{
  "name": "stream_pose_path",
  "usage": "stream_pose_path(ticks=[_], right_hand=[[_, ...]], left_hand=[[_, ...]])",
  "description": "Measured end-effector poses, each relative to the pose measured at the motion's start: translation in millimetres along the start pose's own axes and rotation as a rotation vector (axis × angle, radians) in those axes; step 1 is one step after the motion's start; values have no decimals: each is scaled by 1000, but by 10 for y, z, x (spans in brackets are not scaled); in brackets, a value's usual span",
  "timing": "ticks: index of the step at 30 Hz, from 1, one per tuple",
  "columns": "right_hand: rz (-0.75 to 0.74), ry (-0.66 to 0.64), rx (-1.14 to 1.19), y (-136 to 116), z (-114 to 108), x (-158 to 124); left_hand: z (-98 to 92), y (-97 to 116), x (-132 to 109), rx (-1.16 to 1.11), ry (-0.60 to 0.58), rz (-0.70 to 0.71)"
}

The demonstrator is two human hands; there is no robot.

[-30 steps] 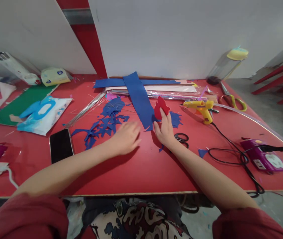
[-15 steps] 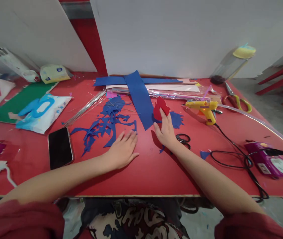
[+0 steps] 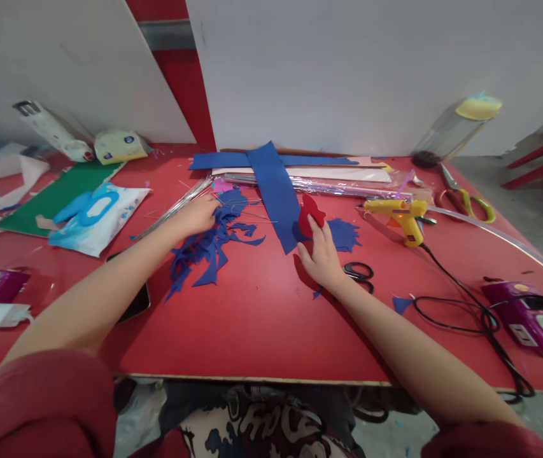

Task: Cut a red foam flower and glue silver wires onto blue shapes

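Observation:
My left hand [image 3: 199, 215] reaches over the silver wires [image 3: 179, 205] and the pile of blue felt scraps [image 3: 204, 249]. Its fingers are bent down at the wire ends, and whatever lies between them is hidden. My right hand [image 3: 323, 257] has its fingertips on a red cutout piece [image 3: 311, 215] with a wavy edge, its thumb reaching out to the side. Under and beside that hand is a blue felt piece with a jagged edge [image 3: 345, 235]. A long blue felt strip [image 3: 274, 197] lies just left of the red piece.
Black-handled scissors [image 3: 361, 273] lie near my right wrist. Farther right are a yellow glue gun [image 3: 398, 213], its black cord, a purple power socket [image 3: 531, 318] and yellow-handled scissors [image 3: 466, 200]. At left are a wipes pack [image 3: 99, 216], green felt [image 3: 56, 197] and a phone [image 3: 137, 304] partly under my forearm.
My left hand has lifted from the table beside the scraps and moved forward and left onto the wires. The scraps lie slightly closer together. My right hand stays at the red piece.

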State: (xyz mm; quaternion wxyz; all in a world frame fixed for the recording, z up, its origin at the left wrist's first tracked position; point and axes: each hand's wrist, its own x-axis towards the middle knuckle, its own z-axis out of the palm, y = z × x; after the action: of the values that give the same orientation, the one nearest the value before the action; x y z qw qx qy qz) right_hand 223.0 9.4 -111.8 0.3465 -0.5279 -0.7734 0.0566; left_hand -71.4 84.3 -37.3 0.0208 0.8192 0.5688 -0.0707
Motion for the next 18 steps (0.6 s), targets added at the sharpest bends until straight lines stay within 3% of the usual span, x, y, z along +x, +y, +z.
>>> stream_pose_path(ticks=[3,5,18], right_hand=[[-36,-12,-21,10,3,5],[-51,-16,-23,13,4,8],[-92,8,-17,-9,0,-3]], left_hand=[[-3,-294,332,101,-78,23],[-5,-383,479,120,-106,64],[20,-355,823,287,-165,175]])
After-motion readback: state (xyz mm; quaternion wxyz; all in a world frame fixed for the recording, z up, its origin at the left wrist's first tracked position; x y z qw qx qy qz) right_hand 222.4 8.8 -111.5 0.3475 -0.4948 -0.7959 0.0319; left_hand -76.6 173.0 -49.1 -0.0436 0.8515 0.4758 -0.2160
